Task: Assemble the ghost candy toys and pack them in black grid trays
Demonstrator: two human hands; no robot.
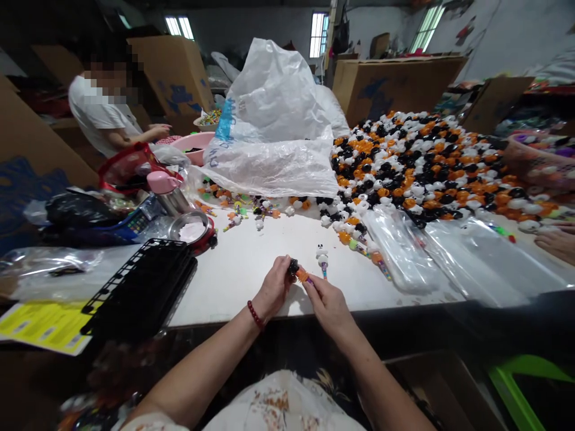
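My left hand (275,288), with a dark red bead bracelet at the wrist, pinches a small black plastic piece (293,265). That piece sits at the top of a slim toy stick (303,276) with an orange upper part and a purple, multicoloured shaft. My right hand (330,302) grips the stick by its shaft, fingers closed. Just beyond the right hand, a similar stick with a white panda-like top (322,257) lies on the white table (251,257). The fingers partly hide where the black and orange pieces meet.
A large heap of orange, black and white pieces (413,167) covers the back right. Clear plastic bags (404,251) lie before it. Black trays (144,287), a metal bowl (192,228) and a flask (166,191) stand left. Another person (101,114) works back left; a hand (557,242) shows far right.
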